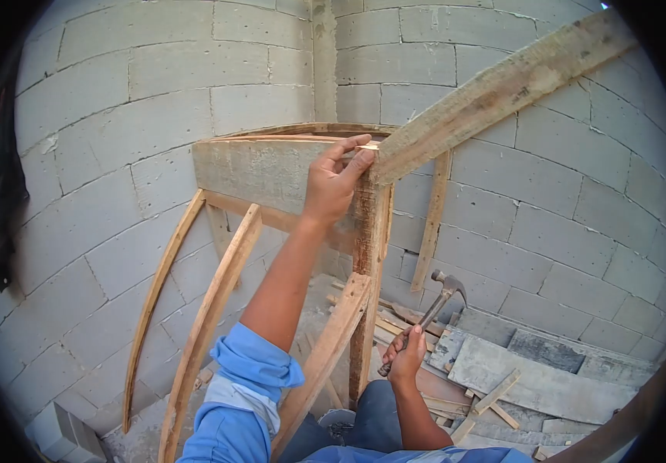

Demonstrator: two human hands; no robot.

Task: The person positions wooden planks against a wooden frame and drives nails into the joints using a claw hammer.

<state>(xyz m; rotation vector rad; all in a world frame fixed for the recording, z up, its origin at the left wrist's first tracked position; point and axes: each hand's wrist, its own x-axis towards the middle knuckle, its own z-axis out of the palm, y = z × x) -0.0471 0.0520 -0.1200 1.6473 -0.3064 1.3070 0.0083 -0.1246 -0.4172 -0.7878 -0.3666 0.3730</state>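
Note:
My left hand (337,179) is raised at the top of an upright wooden post (367,231), its thumb and forefinger pinching a small pale wood sliver (368,147). That sliver lies beside the lower end of a long slanting plank (503,92) that rises to the upper right. A wide grey board (252,168) meets the post from the left. Lower right, my right hand (405,353) is wrapped round the handle of a claw hammer (435,307), whose metal head points up and away from the post.
Slanted wooden braces (217,309) stand at the left and a thicker one (325,363) in front of the post. Block walls (564,177) close in behind. Boards (534,378) and wood scraps lie on the lower right. Dark cloth (1,185) hangs far left.

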